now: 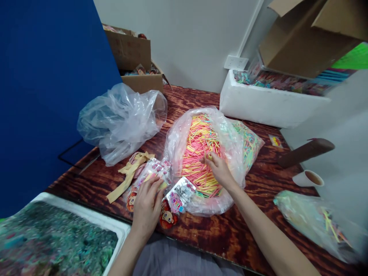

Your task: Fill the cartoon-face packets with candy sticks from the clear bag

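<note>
My left hand (147,207) is over a small pile of printed plastic packets (156,168), its fingers closed round the edge of one of them; the fingertips are partly hidden. Beside it lies a silver packet (181,193) with a pink label, touching a red-haired cartoon face card (167,216). My right hand (220,170) reaches into a large open clear bag (175,147) and pinches a few thin sticks. The bag is full of pink and yellow thin sticks (198,153), with some green ones among them.
Yellow and pink strips (126,180) lie left of the packets, before a crumpled clear bag (123,119). Cardboard boxes (142,82) and a white foam box (267,103) stand behind. At right are a paper cup (307,178), a brown bottle (307,151) and another plastic bag (319,222).
</note>
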Demonstrator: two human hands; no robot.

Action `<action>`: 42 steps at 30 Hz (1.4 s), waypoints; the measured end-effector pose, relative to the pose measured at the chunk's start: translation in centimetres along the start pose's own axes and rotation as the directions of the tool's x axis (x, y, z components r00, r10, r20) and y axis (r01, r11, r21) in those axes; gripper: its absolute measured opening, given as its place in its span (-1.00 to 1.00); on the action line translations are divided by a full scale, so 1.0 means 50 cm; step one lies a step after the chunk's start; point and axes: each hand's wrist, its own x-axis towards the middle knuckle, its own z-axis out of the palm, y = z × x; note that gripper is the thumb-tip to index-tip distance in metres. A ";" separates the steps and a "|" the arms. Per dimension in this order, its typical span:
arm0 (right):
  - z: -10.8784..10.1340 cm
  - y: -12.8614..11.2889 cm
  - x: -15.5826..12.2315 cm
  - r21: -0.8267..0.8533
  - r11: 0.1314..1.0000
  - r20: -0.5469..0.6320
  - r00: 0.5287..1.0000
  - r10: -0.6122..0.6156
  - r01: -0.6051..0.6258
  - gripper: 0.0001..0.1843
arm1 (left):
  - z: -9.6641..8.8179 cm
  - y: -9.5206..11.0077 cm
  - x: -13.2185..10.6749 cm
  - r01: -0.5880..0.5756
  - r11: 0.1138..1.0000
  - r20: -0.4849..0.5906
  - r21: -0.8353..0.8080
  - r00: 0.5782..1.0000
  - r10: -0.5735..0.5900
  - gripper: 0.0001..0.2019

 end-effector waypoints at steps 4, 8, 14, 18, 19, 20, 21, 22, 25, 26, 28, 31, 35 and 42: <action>0.009 0.016 -0.067 0.045 0.998 -0.028 0.999 0.043 -0.042 -0.89 | 0.011 0.014 -0.005 -0.017 0.999 0.017 -0.033 1.000 0.017 -0.77; 0.051 0.058 -0.134 0.099 0.992 -0.048 0.995 0.089 -0.084 -0.88 | 0.026 0.037 -0.003 -0.049 0.996 0.059 -0.075 0.997 0.054 -0.78; 0.062 0.068 -0.159 0.299 0.942 -0.092 0.978 0.190 -0.155 -0.86 | 0.036 0.087 0.009 -0.077 0.988 0.104 -0.137 0.990 0.092 -0.76; 0.055 0.055 -0.176 0.356 0.928 -0.077 0.987 0.141 -0.105 -0.87 | 0.053 0.128 0.005 -0.099 0.976 0.131 -0.192 0.983 0.125 -0.74; 0.059 0.057 -0.183 0.347 0.933 -0.066 0.990 0.121 -0.091 -0.86 | 0.064 0.139 0.001 -0.111 0.973 0.146 -0.201 0.979 0.142 -0.70; 0.065 0.061 -0.192 0.333 0.940 -0.055 0.993 0.105 -0.081 -0.85 | 0.077 0.148 -0.002 -0.133 0.969 0.173 -0.207 0.970 0.170 -0.64; 0.072 0.067 -0.200 0.316 0.946 -0.047 0.995 0.093 -0.073 -0.83 | 0.091 0.157 -0.005 -0.167 0.964 0.211 -0.207 0.955 0.211 -0.57; 0.079 0.075 -0.208 0.298 0.952 -0.048 0.995 0.084 -0.066 -0.82 | 0.106 0.164 -0.008 -0.210 0.956 0.257 -0.204 0.931 0.259 -0.50; 0.093 0.091 -0.222 0.262 0.964 -0.068 0.996 0.060 -0.040 -0.77 | 0.139 0.173 -0.016 -0.313 0.930 0.398 -0.192 0.841 0.366 -0.36; 0.093 0.092 -0.223 0.257 0.966 -0.067 0.996 0.051 -0.033 -0.76 | 0.142 0.170 -0.018 -0.318 0.929 0.410 -0.188 0.834 0.369 -0.36; 0.087 0.087 -0.222 0.249 0.968 -0.051 0.998 0.046 -0.032 -0.77 | 0.135 0.154 -0.022 -0.279 0.945 0.368 -0.171 0.871 0.324 -0.39; 0.076 0.074 -0.220 0.220 0.974 -0.038 0.998 0.056 -0.046 -0.78 | 0.109 0.110 -0.032 -0.176 0.981 0.233 -0.085 0.953 0.192 -0.50; 0.074 0.069 -0.220 0.203 0.979 -0.049 0.998 0.040 -0.029 -0.79 | 0.093 0.056 -0.047 -0.087 0.982 0.188 0.165 0.981 0.055 -0.63; 0.077 0.066 -0.225 0.181 0.984 -0.032 0.999 0.005 0.001 -0.77 | 0.107 0.043 -0.037 -0.021 0.980 0.136 0.197 0.991 -0.006 -0.61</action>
